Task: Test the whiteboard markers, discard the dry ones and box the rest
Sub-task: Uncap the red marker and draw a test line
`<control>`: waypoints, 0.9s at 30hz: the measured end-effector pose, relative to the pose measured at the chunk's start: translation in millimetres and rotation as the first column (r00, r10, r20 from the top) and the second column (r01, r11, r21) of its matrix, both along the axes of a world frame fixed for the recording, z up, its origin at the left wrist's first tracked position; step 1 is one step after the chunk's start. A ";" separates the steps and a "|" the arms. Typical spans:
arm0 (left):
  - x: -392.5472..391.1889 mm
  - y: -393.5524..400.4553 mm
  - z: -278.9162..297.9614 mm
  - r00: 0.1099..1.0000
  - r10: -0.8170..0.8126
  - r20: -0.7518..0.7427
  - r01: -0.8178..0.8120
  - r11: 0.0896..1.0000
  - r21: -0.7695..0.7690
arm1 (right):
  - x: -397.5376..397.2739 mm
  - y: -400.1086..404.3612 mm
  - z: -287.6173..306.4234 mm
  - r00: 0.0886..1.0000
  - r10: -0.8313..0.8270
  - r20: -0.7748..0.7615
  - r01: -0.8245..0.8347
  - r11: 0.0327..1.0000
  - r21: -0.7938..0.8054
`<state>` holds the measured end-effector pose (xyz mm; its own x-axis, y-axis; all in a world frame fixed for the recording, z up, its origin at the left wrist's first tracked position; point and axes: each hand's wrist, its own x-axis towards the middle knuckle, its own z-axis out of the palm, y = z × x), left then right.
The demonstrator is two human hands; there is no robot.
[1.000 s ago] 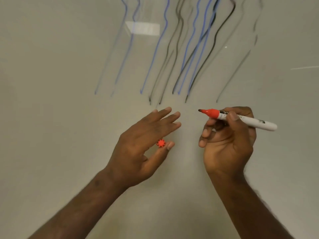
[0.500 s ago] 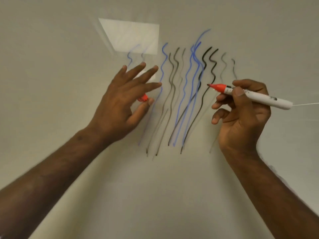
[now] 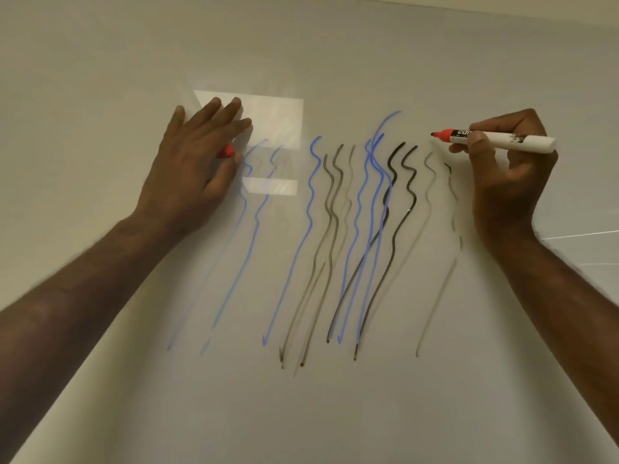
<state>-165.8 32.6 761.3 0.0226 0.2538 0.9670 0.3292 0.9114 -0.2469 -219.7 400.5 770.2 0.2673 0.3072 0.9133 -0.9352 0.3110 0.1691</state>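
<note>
The right hand (image 3: pixel 502 182) pinches a light, stiff, smooth-barrelled red whiteboard marker (image 3: pixel 495 141) mid-barrel, its tip near the whiteboard's (image 3: pixel 335 413) upper right, while the left hand (image 3: pixel 194 169), fingers straight, holds its red cap (image 3: pixel 227 151) with the thumb.

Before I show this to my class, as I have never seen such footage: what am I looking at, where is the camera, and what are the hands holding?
There is no machine here: a person wears one camera on the head, looking forward and down at their own two hands in front of a whiteboard. The board carries wavy blue lines and black lines, some strong, some faint. The right hand grips an uncapped red marker, its tip close to the board, right of the lines. The left hand lies with straight fingers against the board and pinches a small red thing, likely the cap, under them. The bright patch is a reflected light.
</note>
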 end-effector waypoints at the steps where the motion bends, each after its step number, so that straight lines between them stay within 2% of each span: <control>1: -0.7 0.1 -0.1 1.000 -0.016 -0.002 0.016 1.000 0.008 | -3.1 0.5 0.0 1.000 0.004 -0.010 -0.004 1.000 -0.016; 9: -1.5 0.2 -0.5 0.999 -0.050 -0.016 0.050 0.999 0.019 | -5.5 1.9 3.6 0.997 0.083 0.005 -0.082 0.989 -0.127; 12: -2.3 0.5 -0.5 0.999 -0.048 -0.023 0.049 0.999 0.019 | -1.7 -0.5 2.5 0.996 0.089 -0.005 -0.089 0.990 -0.105; 18: -3.0 -0.4 -0.1 0.999 -0.043 -0.027 0.043 0.999 0.016 | -2.1 -4.6 -12.6 0.999 0.030 -0.036 -0.028 0.999 0.036; 24: -3.3 0.0 -0.8 0.999 -0.034 -0.029 0.035 0.999 0.015 | -8.5 -1.3 -31.8 0.993 0.116 -0.022 -0.117 0.993 -0.020; 27: -3.4 0.2 -1.1 0.999 -0.031 -0.032 0.032 0.999 0.016 | -9.5 -6.4 -50.3 0.993 0.119 -0.003 -0.119 0.992 0.029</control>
<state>-169.2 32.8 760.2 0.0614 0.2369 0.9696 0.3499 0.9047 -0.2431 -229.2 394.0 719.9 0.2344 0.3104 0.9212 -0.9646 0.1924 0.1806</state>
